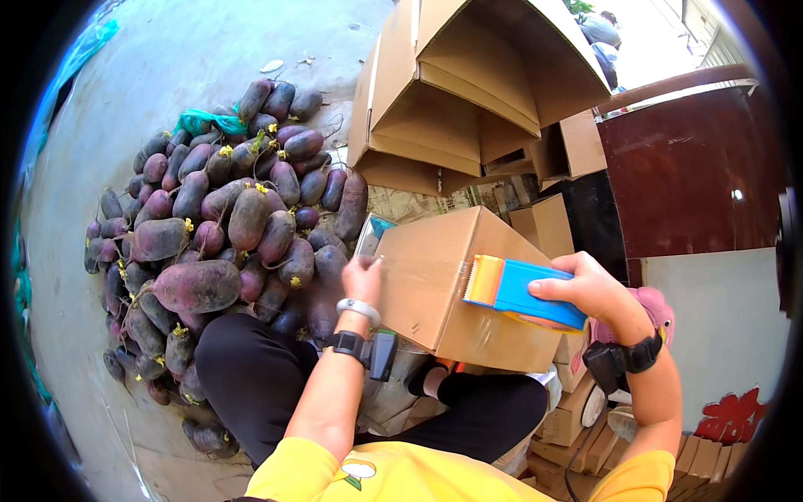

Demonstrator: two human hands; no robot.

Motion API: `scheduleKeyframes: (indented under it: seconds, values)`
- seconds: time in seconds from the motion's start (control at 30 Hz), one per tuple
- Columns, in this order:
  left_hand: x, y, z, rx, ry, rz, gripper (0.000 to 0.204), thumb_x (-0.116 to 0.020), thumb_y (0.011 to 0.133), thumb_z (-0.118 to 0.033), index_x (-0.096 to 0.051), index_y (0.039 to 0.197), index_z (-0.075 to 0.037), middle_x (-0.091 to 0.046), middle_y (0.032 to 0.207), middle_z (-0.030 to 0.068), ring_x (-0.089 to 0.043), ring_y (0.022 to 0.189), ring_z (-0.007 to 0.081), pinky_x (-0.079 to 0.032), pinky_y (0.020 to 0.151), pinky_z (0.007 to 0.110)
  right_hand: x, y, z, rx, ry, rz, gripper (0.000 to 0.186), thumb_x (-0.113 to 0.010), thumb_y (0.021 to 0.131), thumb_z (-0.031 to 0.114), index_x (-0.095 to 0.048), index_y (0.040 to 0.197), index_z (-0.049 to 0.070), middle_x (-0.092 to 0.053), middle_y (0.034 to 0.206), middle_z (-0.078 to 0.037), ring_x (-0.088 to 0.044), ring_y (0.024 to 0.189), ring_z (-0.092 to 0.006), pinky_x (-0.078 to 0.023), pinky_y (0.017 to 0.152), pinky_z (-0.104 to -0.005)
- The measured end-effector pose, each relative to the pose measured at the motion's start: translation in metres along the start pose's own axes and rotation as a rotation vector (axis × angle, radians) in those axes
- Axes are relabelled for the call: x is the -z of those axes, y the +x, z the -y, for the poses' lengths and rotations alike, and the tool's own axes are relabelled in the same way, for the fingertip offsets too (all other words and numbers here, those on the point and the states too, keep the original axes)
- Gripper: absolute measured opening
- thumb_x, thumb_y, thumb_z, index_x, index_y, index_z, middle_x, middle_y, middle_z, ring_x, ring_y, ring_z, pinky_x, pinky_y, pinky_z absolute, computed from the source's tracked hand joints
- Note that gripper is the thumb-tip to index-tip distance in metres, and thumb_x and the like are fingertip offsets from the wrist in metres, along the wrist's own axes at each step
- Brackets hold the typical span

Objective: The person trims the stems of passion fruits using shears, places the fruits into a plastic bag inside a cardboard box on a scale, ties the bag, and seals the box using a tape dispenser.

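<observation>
Your right hand is closed around a blue tape dispenser, its orange toothed end pointing left and resting on the top of the closed cardboard box on your lap; your left hand presses flat on the box's near-left edge, fingers spread, holding nothing but steadying the box. The grip on the dispenser looks firm, thumb on top and fingers wrapped beneath.

To lay the tape well, I would judge you should keep the left palm bearing down so the flaps stay level; run the dispenser in one straight pull along the seam, with the toothed end kept low against the cardboard; let the strip carry over the far edge before you cut it, so the ends hold.

Mind the edges; the box tilts across your knees, with its right corner hanging over free air, and a hard pull could tip it that way. On your left the pile of purple radishes lies just beside your knee, so there is little room on that side; ahead, the open empty boxes stand close; on the right a dark red cabinet hems in your elbow; the concrete floor beyond the pile is the roomier side.
</observation>
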State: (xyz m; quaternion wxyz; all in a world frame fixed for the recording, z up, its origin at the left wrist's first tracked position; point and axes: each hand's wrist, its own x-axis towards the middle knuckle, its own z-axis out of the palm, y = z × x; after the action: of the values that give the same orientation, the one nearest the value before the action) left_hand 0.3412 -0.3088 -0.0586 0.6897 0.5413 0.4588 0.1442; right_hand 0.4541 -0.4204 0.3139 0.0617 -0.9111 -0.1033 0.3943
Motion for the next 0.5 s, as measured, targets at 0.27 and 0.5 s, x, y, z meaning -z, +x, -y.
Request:
scheduleKeyframes:
  seconds: [0.27,0.5]
  values:
    - [-0.004,-0.014,-0.021,-0.028,0.238,0.012,0.022,-0.071,0.078,-0.021,-0.065,0.083,-0.001,-0.06,0.095,0.0177,-0.06,0.091,0.0293,-0.048,0.081,0.036,-0.003,0.004,-0.009,0.016,0.042,-0.047,0.057,-0.075,0.069,0.047,-0.065,0.086,-0.007,-0.062,0.072,-0.009,-0.059,0.066,-0.0152,-0.048,0.062,-0.0293]
    - [0.005,-0.007,-0.007,0.045,0.319,-0.145,0.059,-0.078,0.07,-0.022,-0.049,0.116,0.001,-0.05,0.109,0.0203,-0.054,0.099,0.0342,-0.046,0.086,0.039,-0.001,0.0,-0.002,0.028,0.062,-0.007,0.055,-0.075,0.068,0.046,-0.064,0.081,-0.006,-0.061,0.07,-0.009,-0.058,0.065,-0.0136,-0.048,0.061,-0.0278]
